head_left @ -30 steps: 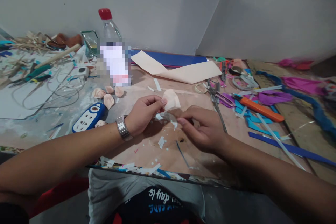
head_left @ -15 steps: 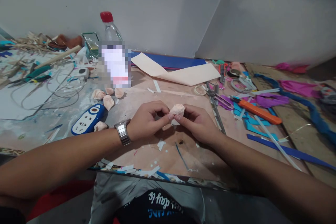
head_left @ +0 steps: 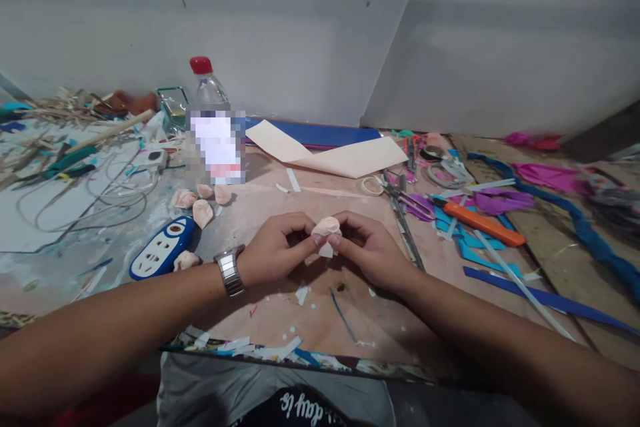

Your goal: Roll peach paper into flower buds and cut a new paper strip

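Note:
Between the fingertips of both hands is a small peach paper rose, its coiled top facing up. My left hand, with a metal watch on the wrist, pinches its left side. From the other side my right hand pinches it with thumb and index finger. A pale tab shows below the thumbs. Several similar peach petals and rolled pieces lie on the table to the left, around a blue and white power strip.
Behind the hands lies a folded cream paper strip. A red-capped bottle stands at the back left. Scissors, an orange utility knife and coloured scraps are on the right. Pliers and a white cable lie at the left.
The paper rose has turned in the fingers, its coiled top now more upright and a pale tab showing below. The camera view has tilted up slightly. Both hands keep their pinch.

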`<state>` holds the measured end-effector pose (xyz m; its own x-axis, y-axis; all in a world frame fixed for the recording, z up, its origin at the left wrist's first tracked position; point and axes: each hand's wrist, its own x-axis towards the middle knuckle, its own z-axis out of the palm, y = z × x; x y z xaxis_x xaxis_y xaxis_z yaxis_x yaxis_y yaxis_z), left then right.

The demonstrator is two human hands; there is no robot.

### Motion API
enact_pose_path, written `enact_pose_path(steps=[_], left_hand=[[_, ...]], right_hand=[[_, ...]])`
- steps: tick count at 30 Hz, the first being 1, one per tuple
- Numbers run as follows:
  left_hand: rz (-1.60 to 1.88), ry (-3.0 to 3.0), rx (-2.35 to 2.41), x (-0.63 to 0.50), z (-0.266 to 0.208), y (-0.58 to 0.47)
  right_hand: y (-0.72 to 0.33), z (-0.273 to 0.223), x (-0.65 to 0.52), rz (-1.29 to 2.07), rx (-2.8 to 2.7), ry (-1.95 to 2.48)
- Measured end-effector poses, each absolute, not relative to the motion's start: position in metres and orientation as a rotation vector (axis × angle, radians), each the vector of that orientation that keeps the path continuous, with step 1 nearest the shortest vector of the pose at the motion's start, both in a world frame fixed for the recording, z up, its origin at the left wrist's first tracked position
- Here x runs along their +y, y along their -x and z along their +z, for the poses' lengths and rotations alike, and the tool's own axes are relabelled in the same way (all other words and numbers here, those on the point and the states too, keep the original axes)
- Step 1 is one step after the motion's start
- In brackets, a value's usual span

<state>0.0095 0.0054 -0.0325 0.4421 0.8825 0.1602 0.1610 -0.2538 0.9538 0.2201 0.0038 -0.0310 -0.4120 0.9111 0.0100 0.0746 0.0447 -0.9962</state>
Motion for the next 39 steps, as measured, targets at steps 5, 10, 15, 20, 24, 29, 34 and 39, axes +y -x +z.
enact_pose_path(steps=[5,10,15,20,24,29,34,39], left_hand=[[0.907,-1.677,0.953,0.0063,-0.0323,-0.0082],[0.867,-1.805,0.956,0.0058,-0.0327,-0.0062],[0.873,-1.915,0.948,0.0050,-0.0328,-0.0055],[0.847,-1.967,0.935,0.0052,-0.0323,-0.0052],[0.835,-2.027,0.897,0.0058,-0.0320,-0.0056],[0.828,-2.026,0.875,0.0057,-0.0317,-0.0062],[0.866,-1.997,0.958,0.0038,-0.0315,-0.0059],[0.873,-1.952,0.976,0.0040,-0.0315,-0.0056]], right_hand=[[-0.2193,-0.0340,0.0033,1.423,-1.500,1.074],[-0.2191,-0.0363,0.0058,1.392,-1.508,1.074],[-0.2196,-0.0358,0.0065,1.318,-1.539,1.094],[-0.2185,-0.0327,0.0045,1.296,-1.549,1.130],[-0.2172,-0.0290,0.0044,1.291,-1.574,1.157],[-0.2160,-0.0270,0.0053,1.303,-1.619,1.169],[-0.2176,-0.0292,0.0051,1.297,-1.604,1.187],[-0.2202,-0.0308,0.0052,1.330,-1.628,1.176]])
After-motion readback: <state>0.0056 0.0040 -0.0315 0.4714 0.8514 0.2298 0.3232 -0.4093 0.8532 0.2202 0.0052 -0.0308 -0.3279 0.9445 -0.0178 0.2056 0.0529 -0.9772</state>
